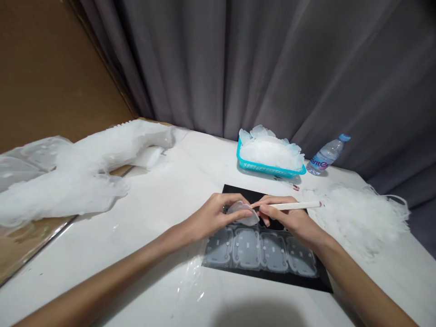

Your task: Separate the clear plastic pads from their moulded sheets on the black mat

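My left hand (228,209) pinches a small translucent, cup-like plastic piece (245,215) between thumb and fingers. Closed around a white pen-shaped tool (294,205), my right hand (289,215) brings the tool's tip to the edge of that piece. I cannot make out the tip itself. Both hands are over a black mat (269,275) on the white table. In front of them on the mat lies a row of several flat translucent plastic pieces (247,247) with rounded corners. The far part of the mat is partly hidden by my hands.
A turquoise basket (272,171) heaped with translucent pieces stands at the back, beside a tilted-looking water bottle (329,155). Thin white plastic strips (361,218) are piled at right. Stacks of translucent sheets (81,168) lie at left by a cardboard panel (51,68). A grey curtain (238,63) hangs behind.
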Demonstrator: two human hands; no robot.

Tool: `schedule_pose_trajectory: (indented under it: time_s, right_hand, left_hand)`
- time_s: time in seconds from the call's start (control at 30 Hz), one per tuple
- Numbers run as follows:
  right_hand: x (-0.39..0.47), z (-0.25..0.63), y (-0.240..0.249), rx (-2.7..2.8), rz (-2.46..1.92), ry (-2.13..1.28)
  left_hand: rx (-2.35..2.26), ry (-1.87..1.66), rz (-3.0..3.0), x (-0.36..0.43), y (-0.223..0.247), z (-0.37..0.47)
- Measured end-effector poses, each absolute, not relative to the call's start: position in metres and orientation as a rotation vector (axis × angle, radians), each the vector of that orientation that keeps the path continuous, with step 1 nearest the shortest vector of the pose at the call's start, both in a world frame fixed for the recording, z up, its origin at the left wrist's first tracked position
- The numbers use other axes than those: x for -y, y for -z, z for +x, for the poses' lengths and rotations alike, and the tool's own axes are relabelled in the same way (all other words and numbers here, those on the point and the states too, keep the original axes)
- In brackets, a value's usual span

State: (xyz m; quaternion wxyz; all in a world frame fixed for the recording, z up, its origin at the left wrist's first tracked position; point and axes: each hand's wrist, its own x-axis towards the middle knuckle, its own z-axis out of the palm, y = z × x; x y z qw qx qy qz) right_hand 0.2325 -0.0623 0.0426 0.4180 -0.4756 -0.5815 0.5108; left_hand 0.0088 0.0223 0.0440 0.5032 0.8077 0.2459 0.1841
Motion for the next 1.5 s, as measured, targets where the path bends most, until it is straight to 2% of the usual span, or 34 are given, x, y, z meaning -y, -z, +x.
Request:
schedule_pose_trajectory:
  time_s: [0.17, 0.43, 0.67, 0.93, 1.13, 1.5]
  right_hand:
    - [0.061, 0.241, -0.039, 1.267, -1.120, -1.388]
    - [0.070, 0.228, -0.040, 1.553, -1.298, -0.993]
    - [0.079, 0.210, -0.038, 1.646, -1.302, -0.863]
    - [0.077, 0.210, -0.024, 1.564, -1.301, -0.948]
    - [0.074, 0.201, -0.008, 1.677, -1.221, -0.920]
    - [0.071, 0.195, -0.001, 1.652, -1.258, -0.901]
  left_hand:
    - [-0.694, -0.435, 1.758, -0.018, -0.038, 0.006]
    - [-0.675, -0.415, 1.536, -0.013, -0.046, 0.004]
    - [-0.672, -0.420, 1.450, -0.008, -0.048, 0.003]
    - [-0.731, -0.447, 1.494, -0.008, -0.049, 0.003]
    - [-0.748, -0.562, 1.450, -0.018, -0.042, -0.001]
    - [-0.703, -0.558, 1.418, -0.030, -0.031, -0.003]
